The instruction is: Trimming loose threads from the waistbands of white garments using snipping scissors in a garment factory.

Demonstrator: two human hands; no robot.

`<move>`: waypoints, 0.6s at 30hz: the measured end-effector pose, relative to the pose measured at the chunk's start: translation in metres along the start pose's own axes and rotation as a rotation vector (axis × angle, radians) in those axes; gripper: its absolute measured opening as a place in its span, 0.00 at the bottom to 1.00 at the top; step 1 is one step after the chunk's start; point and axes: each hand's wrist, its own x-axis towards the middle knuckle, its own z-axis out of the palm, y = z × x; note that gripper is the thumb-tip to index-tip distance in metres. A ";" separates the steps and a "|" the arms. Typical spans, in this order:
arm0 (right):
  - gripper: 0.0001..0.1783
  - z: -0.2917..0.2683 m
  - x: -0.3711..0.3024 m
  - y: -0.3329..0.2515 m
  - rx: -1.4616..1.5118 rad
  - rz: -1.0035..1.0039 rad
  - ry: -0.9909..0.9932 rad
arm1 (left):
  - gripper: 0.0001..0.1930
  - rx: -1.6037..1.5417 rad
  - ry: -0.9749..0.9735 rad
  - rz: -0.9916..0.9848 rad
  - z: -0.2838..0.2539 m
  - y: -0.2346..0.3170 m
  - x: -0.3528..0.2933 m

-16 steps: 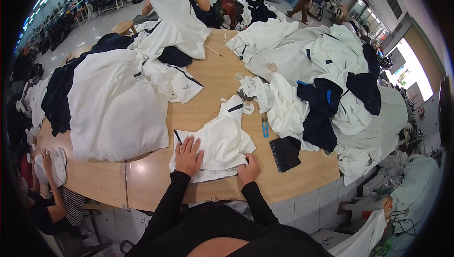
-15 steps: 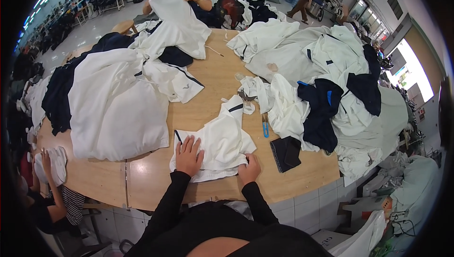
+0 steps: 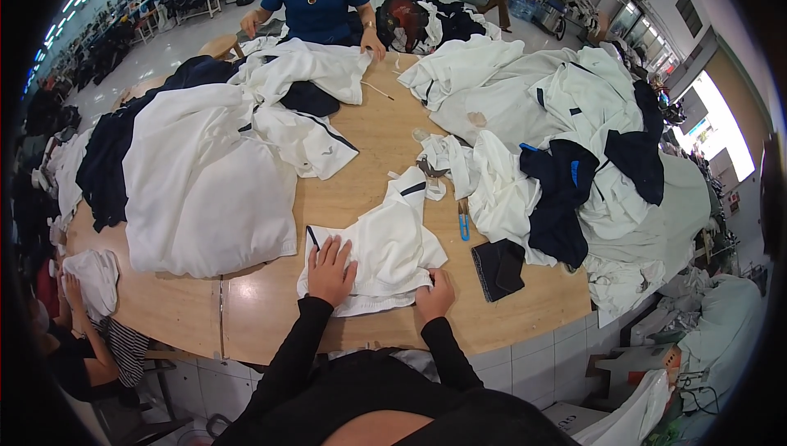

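Observation:
A white garment [image 3: 385,237] with dark navy trim lies in front of me on the wooden table [image 3: 262,315]. My left hand [image 3: 331,272] rests flat on its left part, fingers spread. At its right edge, my right hand [image 3: 434,295] is closed with the fabric pinched between thumb and fingers. Right of the garment lie blue-handled thread snips [image 3: 464,220] and a folded dark cloth [image 3: 498,270].
A large pile of white garments [image 3: 209,184] covers the left side. White and navy garments [image 3: 566,118] are heaped at the right. A co-worker in a blue shirt [image 3: 313,3] stands across the table; another person [image 3: 82,348] sits at the left edge. Boxes [image 3: 635,364] stand lower right.
The co-worker across the table has lowered the white garment onto the pile and spread both arms. The walking person in the background has moved left. My hands stay on the garment.

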 end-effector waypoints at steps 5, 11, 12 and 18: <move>0.10 0.001 -0.001 0.000 0.028 0.006 0.002 | 0.26 0.000 -0.001 -0.003 0.000 -0.001 0.000; 0.10 -0.005 -0.010 -0.001 0.016 0.002 -0.027 | 0.23 -0.133 0.088 -0.015 -0.009 0.001 -0.011; 0.10 -0.006 -0.012 0.000 0.017 0.007 -0.026 | 0.23 -0.133 0.076 -0.036 -0.014 0.001 -0.016; 0.16 0.003 -0.010 0.013 -0.021 0.044 -0.053 | 0.21 -0.187 0.292 -0.155 -0.056 0.000 -0.060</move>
